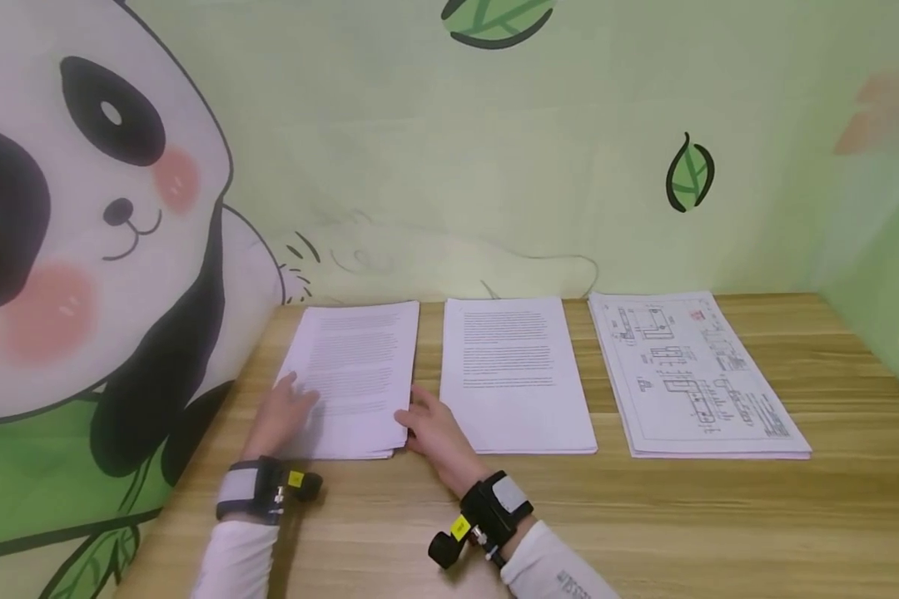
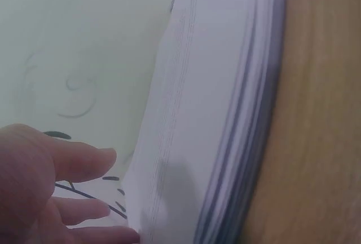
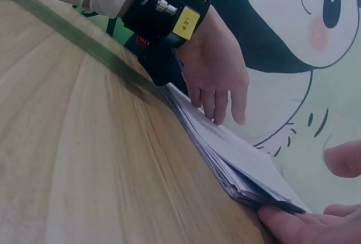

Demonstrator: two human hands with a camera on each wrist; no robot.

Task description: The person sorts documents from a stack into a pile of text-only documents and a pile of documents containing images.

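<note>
White paper makes up the left stack, which lies on the wood-grain surface between the two hands. The left hand has its fingers extended at the stack's left side and grips nothing. The right hand is at the lower right corner; its grip looks loose, one digit well off the paper and another against the corner, with no pinch to be seen. At that corner the upper sheets sit out of line with those beneath and part from them, which seems the weak spot. Uneven pressure from the two sides could slide the top sheets askew or spread the edges further, and a hard push on the raised corner could crease it. The right hand also overlaps the near-left edge of the middle stack in the head view; whether it touches is hard to tell, but a backward sweep might drag those pages. The right stack, topped by a drawing, is well apart and at less risk. As for containers, none shows: all three stacks lie loose, so only weight and friction appear to keep the sheets together.
</note>
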